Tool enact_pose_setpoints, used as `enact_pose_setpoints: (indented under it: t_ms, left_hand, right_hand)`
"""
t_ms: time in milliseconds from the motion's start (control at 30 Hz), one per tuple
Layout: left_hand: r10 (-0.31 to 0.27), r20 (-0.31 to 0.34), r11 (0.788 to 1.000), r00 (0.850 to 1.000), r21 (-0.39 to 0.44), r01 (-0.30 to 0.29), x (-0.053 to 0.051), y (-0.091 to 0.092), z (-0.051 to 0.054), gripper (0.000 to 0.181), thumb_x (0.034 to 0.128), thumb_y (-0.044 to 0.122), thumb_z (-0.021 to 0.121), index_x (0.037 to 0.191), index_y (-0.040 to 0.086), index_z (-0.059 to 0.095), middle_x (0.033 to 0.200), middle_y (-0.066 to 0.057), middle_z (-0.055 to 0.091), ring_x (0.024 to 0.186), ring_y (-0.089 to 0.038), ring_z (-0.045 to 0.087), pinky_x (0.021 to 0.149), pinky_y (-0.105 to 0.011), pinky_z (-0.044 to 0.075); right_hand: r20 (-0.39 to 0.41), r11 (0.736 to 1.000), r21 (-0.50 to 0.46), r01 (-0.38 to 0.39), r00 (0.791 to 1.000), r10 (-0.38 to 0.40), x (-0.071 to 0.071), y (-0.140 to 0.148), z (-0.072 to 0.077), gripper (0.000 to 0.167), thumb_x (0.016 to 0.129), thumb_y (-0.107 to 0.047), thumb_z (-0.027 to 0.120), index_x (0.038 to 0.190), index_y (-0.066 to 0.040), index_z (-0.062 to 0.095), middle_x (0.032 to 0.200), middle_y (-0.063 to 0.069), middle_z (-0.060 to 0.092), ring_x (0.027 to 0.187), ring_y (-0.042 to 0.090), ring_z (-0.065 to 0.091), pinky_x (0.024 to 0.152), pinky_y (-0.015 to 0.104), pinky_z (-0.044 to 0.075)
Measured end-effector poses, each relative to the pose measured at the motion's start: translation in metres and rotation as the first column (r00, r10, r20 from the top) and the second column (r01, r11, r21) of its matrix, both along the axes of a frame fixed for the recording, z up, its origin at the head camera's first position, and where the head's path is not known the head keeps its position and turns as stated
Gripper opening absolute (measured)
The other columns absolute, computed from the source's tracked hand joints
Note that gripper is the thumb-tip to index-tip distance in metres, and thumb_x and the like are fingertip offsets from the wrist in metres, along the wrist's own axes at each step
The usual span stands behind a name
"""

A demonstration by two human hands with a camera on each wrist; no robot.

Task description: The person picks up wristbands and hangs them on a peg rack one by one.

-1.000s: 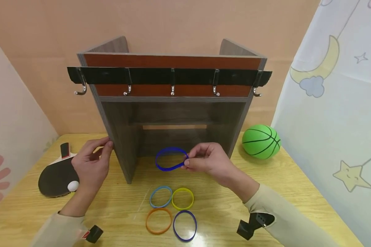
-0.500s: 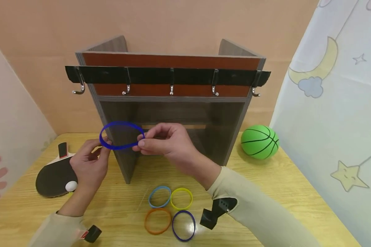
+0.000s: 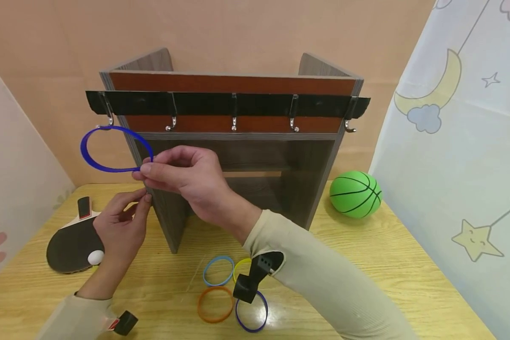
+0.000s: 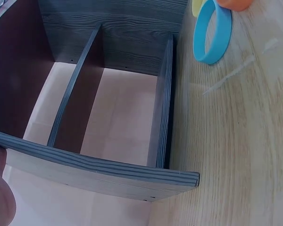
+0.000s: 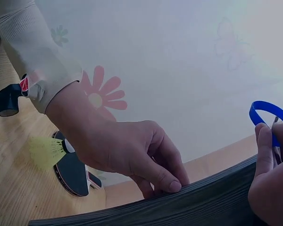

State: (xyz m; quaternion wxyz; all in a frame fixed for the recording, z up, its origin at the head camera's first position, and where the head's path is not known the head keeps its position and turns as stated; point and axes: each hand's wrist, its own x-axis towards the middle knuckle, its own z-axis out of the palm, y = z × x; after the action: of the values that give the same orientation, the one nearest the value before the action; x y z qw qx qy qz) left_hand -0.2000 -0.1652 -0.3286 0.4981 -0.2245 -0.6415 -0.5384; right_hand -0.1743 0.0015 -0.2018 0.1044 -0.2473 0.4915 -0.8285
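Observation:
A blue silicone wristband (image 3: 83,149) is pinched between the thumb and fingers of my right hand (image 3: 197,184). In the head view its far rim overlaps the leftmost metal hook (image 3: 109,115); the right wrist view shows the band (image 5: 260,105) at a hook too, but I cannot tell whether it hangs there. My left hand (image 3: 121,224) grips the front edge of the left side panel (image 3: 163,222) of a grey wooden shelf (image 3: 233,82). On the table below lie light blue (image 3: 205,273), yellow (image 3: 236,270), orange (image 3: 199,304) and dark blue (image 3: 266,311) wristbands, the yellow and dark blue partly hidden.
A black strip (image 3: 204,104) with several hooks crosses the shelf front. Left on the table (image 3: 365,264) are a table tennis bat (image 3: 70,248) and a white ball (image 3: 95,257). A shuttlecock (image 5: 49,151) shows in the right wrist view. A green ball (image 3: 355,194) stands right.
My right hand has carried the blue wristband left and up, from before the shelf opening to the leftmost hook. My left hand has stayed on the side panel.

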Motion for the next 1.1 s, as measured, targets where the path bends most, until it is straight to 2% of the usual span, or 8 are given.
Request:
enact_pose_setpoints:
  t_ms: [200, 333, 467, 700, 900, 1100]
  left_hand:
    - [-0.007, -0.003, 1.000, 1.000, -0.003, 0.007, 0.001, 0.002, 0.003, 0.011, 0.0786, -0.014, 0.067, 0.090, -0.017, 0.067, 0.083, -0.017, 0.068, 0.077, -0.007, 0.064, 0.073, -0.015, 0.052]
    - [0.004, -0.005, 1.000, 1.000, -0.003, -0.004, 0.001, 0.002, 0.002, 0.011, 0.0784, -0.014, 0.067, 0.089, -0.017, 0.067, 0.082, -0.018, 0.067, 0.076, -0.006, 0.064, 0.073, -0.015, 0.052]
    - [0.022, -0.013, 1.000, 1.000, -0.008, -0.022, 0.001, 0.001, 0.002, 0.010, 0.0781, -0.013, 0.068, 0.088, -0.017, 0.067, 0.082, -0.019, 0.067, 0.076, -0.005, 0.064, 0.073, -0.015, 0.052]
    - [0.013, -0.026, 1.000, 1.000, 0.000, -0.013, 0.001, 0.001, 0.001, 0.009, 0.0785, -0.013, 0.068, 0.086, -0.018, 0.066, 0.080, -0.017, 0.067, 0.075, -0.005, 0.064, 0.073, -0.014, 0.051]
    - [0.007, -0.016, 1.000, 1.000, 0.007, -0.007, 0.002, 0.002, 0.002, 0.009, 0.0780, -0.013, 0.068, 0.085, -0.018, 0.066, 0.080, -0.019, 0.067, 0.075, -0.005, 0.064, 0.073, -0.015, 0.052]
    - [-0.015, -0.008, 1.000, 1.000, 0.017, 0.015, 0.007, 0.006, 0.008, 0.009, 0.0778, -0.016, 0.066, 0.086, -0.018, 0.066, 0.081, -0.024, 0.066, 0.075, -0.007, 0.064, 0.073, -0.016, 0.052]
  right_hand:
    - [0.023, 0.999, -0.036, 0.017, 1.000, -0.016, -0.003, -0.004, 0.003, 0.006, 0.086, 0.012, 0.060, 0.090, 0.009, 0.058, 0.086, 0.019, 0.069, 0.085, 0.028, 0.069, 0.082, 0.038, 0.054]
    - [0.042, 0.998, -0.059, 0.031, 0.999, -0.028, -0.005, -0.005, 0.004, 0.010, 0.085, 0.014, 0.061, 0.084, 0.004, 0.059, 0.083, 0.019, 0.068, 0.084, 0.030, 0.069, 0.081, 0.039, 0.055]
    - [0.059, 0.997, -0.052, 0.056, 0.997, -0.053, -0.005, -0.006, 0.002, 0.011, 0.084, 0.016, 0.060, 0.082, 0.005, 0.060, 0.083, 0.021, 0.067, 0.084, 0.034, 0.068, 0.077, 0.038, 0.056]
    - [0.073, 0.997, 0.011, 0.073, 0.995, -0.073, -0.007, -0.005, -0.003, 0.007, 0.084, 0.015, 0.061, 0.090, 0.013, 0.060, 0.089, 0.026, 0.066, 0.085, 0.036, 0.067, 0.073, 0.037, 0.057]
    - [0.058, 0.993, 0.080, 0.087, 0.994, -0.092, -0.009, 0.001, -0.005, 0.008, 0.084, 0.011, 0.064, 0.092, 0.009, 0.061, 0.089, 0.021, 0.068, 0.083, 0.030, 0.069, 0.073, 0.036, 0.057]
    - [0.009, 0.974, 0.185, 0.129, 0.991, -0.133, -0.010, 0.014, -0.011, 0.007, 0.083, 0.006, 0.068, 0.087, 0.005, 0.063, 0.083, 0.016, 0.068, 0.069, 0.023, 0.068, 0.070, 0.036, 0.058]
